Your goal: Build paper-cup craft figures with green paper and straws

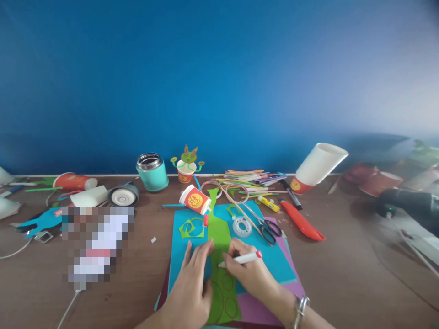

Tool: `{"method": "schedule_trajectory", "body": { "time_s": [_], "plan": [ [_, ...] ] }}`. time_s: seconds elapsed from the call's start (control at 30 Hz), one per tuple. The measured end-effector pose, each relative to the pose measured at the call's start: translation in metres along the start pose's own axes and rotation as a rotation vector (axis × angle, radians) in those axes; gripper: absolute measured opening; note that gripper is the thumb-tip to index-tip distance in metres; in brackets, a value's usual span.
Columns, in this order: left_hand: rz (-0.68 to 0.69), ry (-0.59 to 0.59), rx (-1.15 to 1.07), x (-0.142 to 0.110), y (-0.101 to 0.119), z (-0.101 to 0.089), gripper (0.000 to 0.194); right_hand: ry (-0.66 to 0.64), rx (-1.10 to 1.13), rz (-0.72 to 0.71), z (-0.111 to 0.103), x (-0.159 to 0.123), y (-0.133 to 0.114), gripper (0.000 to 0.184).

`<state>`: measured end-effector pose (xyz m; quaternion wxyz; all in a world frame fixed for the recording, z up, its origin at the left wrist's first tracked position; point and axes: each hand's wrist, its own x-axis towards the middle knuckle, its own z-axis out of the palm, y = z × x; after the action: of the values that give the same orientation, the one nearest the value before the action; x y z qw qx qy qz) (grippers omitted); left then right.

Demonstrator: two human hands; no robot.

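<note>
Fingers stretched out, my left hand [194,283] rests flat at the left edge of a green paper piece [219,228]. My right hand [252,272] grips a white marker [246,258] with a red end, its tip at the green paper. Red outlines of circles and a larger curve are drawn on the paper's lower part. Underneath lie a blue sheet [274,260] and a purple sheet [257,308]. Green cut-out scraps [192,227], a tape roll [242,226] and black-handled scissors [269,230] lie just beyond my hands.
Behind the sheets are a tipped paper cup [195,199], a cup with a green paper animal [187,170], a turquoise flask [152,173] and colourful sticks [245,180]. A red cutter-like object [302,221] and tilted stacked cups [318,167] are at right. A pixelated object [101,246] lies left.
</note>
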<state>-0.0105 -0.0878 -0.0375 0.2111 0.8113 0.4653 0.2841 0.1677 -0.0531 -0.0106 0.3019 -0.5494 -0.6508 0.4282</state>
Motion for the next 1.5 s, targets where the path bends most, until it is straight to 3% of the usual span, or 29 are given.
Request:
{"method": "schedule_trajectory", "body": {
  "time_s": [0.77,1.5],
  "plan": [
    [-0.010,-0.013,-0.002,0.0027,0.0036,-0.0023,0.078,0.121,-0.032,-0.028,0.0009,0.0042,0.0038,0.027],
    [-0.008,-0.016,0.007,0.0017,0.0025,-0.0014,0.078,0.155,-0.006,-0.063,0.0018,0.0063,0.0044,0.028]
  ]
}}
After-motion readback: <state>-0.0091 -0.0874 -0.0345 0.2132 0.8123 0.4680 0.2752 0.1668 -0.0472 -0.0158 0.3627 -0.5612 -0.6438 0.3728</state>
